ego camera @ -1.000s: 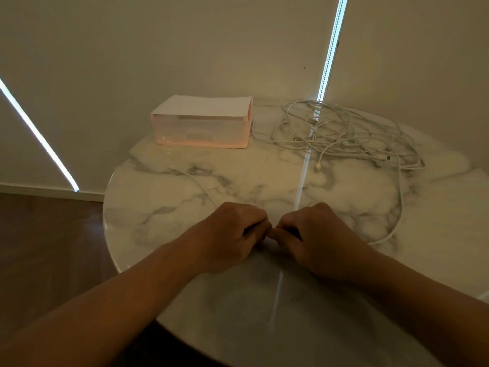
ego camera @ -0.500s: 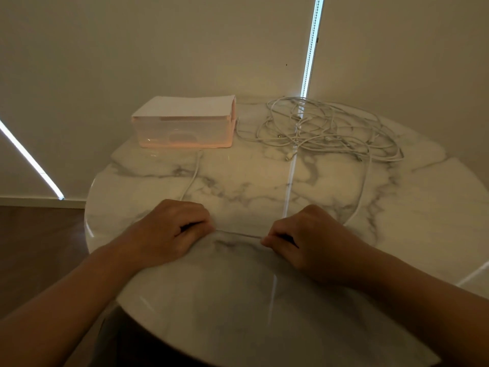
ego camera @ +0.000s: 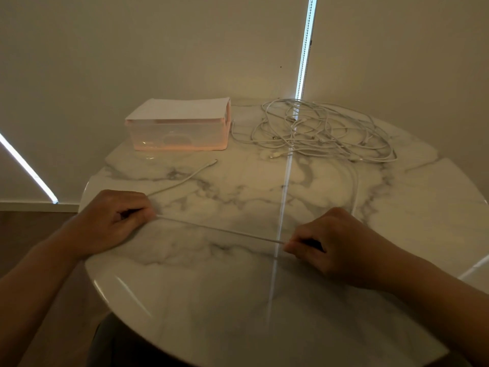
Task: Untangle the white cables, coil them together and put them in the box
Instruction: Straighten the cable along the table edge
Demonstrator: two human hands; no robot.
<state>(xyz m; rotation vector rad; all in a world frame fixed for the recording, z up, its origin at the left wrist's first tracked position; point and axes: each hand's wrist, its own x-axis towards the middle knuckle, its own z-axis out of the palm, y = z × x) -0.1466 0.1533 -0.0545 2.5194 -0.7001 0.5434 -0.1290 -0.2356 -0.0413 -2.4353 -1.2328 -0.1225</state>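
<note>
As left grip [ego camera: 113, 221] and right grip [ego camera: 336, 242] pinch, cable [ego camera: 219, 229] spans between.

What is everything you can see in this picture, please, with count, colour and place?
table: one, white marble with grey veins, fills the foreground.
box: one, translucent pink with white top, far left of the table.
cable tangle: count unclear, white, far right, beside the box.
held cable: one, white, stretched between both hands.
floor: one, brown, lower left.
left hand: one, pinches the held cable, near left.
right hand: one, pinches the held cable, near right.
</note>
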